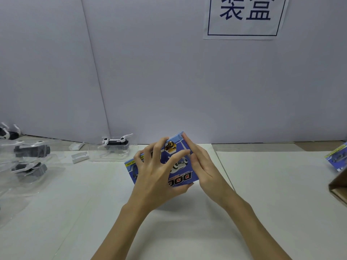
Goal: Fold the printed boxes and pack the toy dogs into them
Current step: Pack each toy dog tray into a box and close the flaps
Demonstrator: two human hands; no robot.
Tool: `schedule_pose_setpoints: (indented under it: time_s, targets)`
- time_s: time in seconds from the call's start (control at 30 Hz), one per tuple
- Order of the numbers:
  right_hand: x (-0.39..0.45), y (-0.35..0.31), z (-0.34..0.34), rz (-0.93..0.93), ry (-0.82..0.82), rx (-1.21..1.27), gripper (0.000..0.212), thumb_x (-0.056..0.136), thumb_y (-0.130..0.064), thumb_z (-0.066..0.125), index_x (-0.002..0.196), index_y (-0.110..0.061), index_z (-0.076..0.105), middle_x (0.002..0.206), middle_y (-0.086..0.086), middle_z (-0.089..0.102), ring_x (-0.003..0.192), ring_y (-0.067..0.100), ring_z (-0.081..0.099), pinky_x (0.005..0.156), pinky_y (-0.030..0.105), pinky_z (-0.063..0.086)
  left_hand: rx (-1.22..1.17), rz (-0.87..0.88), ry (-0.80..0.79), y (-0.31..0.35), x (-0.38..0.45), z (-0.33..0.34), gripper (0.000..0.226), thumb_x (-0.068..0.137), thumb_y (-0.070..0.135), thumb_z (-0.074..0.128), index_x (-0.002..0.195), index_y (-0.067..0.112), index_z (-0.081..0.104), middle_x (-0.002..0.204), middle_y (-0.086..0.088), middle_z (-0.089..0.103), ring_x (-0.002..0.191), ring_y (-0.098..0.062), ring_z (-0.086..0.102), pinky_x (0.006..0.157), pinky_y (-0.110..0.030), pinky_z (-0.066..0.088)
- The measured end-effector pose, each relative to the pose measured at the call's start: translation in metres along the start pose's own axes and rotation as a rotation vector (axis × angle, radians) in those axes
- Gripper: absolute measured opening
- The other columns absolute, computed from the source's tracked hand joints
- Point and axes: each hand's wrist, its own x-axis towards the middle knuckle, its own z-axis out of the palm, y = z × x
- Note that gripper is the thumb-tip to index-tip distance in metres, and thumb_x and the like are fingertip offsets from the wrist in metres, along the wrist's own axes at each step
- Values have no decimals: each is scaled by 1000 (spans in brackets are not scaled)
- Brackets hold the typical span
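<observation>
A blue printed box (pixel 180 166) with a toy dog picture and the word DOG is held just above the middle of the table. My left hand (pixel 155 171) grips it from the left, fingers spread over its top face and thumb under its near edge. My right hand (pixel 201 164) lies against its right end, with straight fingers pressing along that side up to the far corner. A black-and-white toy dog (pixel 116 142) sits in a clear plastic tray behind the box, to the left.
More toy dogs in clear trays (pixel 30 158) lie at the left edge. Two small white parts (pixel 78 152) lie near them. Another printed box (pixel 338 158) and a brown carton corner (pixel 339 186) are at the right edge. A white wall with a paper sign (pixel 244 15) stands behind.
</observation>
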Motion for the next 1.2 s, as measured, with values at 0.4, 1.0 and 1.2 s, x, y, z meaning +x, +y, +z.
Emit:
schedule_pose_setpoints:
  time_s: [0.4,1.0,1.2]
  targets:
    - [-5,-13,0,-152,217,129,41,101,-31,48,139,-25,61,142,-7,62,139,20,53,79,33,64,-297,-343,117,24,2,0,86,77,88,54,151,50,32,155,-4,34,137,-25,42,107,-53,43]
    - [-4,-12,3,-106,199,255,42,102,-32,49,142,-27,60,145,-11,61,142,15,49,84,33,63,-206,-342,146,24,1,4,80,79,75,62,150,49,35,154,-9,33,142,-30,37,103,-50,41]
    - [-8,-12,2,-112,261,207,41,102,-29,53,139,-17,62,132,-4,69,133,21,59,80,33,64,-213,-312,157,24,1,6,81,80,75,63,151,51,32,155,-7,31,143,-28,35,103,-52,42]
